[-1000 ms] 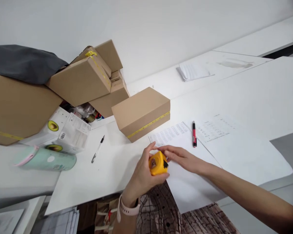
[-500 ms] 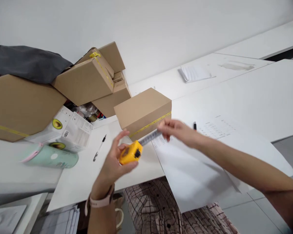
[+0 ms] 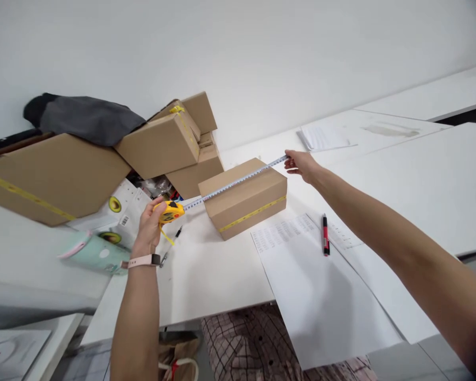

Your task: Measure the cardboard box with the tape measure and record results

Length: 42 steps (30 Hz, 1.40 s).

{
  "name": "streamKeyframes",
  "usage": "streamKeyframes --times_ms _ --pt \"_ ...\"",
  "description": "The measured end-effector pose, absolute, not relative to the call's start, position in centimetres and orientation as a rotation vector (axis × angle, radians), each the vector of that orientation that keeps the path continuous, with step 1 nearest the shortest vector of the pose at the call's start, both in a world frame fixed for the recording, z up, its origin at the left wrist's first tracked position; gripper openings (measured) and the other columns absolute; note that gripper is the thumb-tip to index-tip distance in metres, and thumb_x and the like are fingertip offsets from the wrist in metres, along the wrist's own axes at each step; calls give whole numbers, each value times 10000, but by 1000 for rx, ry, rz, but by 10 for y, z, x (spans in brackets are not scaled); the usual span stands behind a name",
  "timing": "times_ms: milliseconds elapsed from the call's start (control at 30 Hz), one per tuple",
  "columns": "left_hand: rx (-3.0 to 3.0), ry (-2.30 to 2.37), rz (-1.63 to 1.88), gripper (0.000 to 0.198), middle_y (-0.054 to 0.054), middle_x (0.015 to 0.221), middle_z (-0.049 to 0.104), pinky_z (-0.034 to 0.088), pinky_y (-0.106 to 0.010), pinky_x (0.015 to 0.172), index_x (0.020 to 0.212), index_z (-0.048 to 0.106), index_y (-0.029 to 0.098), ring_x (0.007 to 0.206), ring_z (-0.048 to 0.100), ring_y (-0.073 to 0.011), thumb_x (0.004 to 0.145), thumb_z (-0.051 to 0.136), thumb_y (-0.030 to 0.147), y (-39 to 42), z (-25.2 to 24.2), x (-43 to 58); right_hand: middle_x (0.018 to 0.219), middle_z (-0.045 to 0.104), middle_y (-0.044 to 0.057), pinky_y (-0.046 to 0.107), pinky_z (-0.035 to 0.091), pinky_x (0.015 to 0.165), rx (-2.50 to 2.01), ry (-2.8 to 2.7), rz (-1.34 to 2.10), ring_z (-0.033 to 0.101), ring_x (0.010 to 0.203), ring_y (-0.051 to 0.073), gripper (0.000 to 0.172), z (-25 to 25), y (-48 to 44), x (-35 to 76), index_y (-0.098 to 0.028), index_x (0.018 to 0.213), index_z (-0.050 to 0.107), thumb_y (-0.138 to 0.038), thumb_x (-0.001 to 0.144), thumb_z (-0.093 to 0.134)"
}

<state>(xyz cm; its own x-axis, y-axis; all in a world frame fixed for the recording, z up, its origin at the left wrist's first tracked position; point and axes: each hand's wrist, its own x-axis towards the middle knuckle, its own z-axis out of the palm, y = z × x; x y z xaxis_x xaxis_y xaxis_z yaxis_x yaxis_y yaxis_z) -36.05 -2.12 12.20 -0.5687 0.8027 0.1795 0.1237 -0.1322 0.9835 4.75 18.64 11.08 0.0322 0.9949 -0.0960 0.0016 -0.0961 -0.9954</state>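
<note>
My left hand (image 3: 150,225) is closed round a yellow tape measure case (image 3: 171,211), held just left of a small cardboard box (image 3: 244,198) with a yellow strap. The white tape blade (image 3: 238,181) runs from the case over the top of that box to my right hand (image 3: 300,164). My right hand pinches the blade's end beyond the box's far right corner. A pink watch is on my left wrist.
A heap of larger cardboard boxes (image 3: 103,153) with a dark cloth (image 3: 83,116) on top stands at the left. Below it lie white cartons (image 3: 121,211), a mint bottle (image 3: 97,254) and a pen (image 3: 170,246). Printed sheets (image 3: 301,254) and a red pen (image 3: 325,234) lie right of the box.
My hands have moved apart and away from me, drawing the tape out. The case went left, the blade's end went to the far right, and the tape now spans the small box.
</note>
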Motion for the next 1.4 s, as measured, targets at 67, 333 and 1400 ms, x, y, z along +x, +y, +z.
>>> streamKeyframes --times_ms 67,333,1400 --pt "1033 1649 1718 602 -1 831 701 499 -243 601 1059 637 184 667 652 -148 566 855 452 -21 118 -360 706 587 30 259 481 607 -1309 -1180 1244 555 649 130 234 103 191 39 -186 745 552 -317 938 570" --pt "1116 1634 1573 687 -44 957 733 514 -262 689 1180 632 170 780 687 -173 618 850 501 -13 124 -340 925 681 75 278 454 656 -1362 -1456 1252 588 837 192 310 88 193 10 -192 841 592 -457 782 742" --pt "1225 1562 1228 574 -116 1031 752 518 -313 676 1166 717 169 846 695 -244 736 788 543 -34 134 -347 762 712 101 366 450 599 -1473 -1825 1017 622 690 242 401 93 193 -4 -224 673 645 -606 787 683"
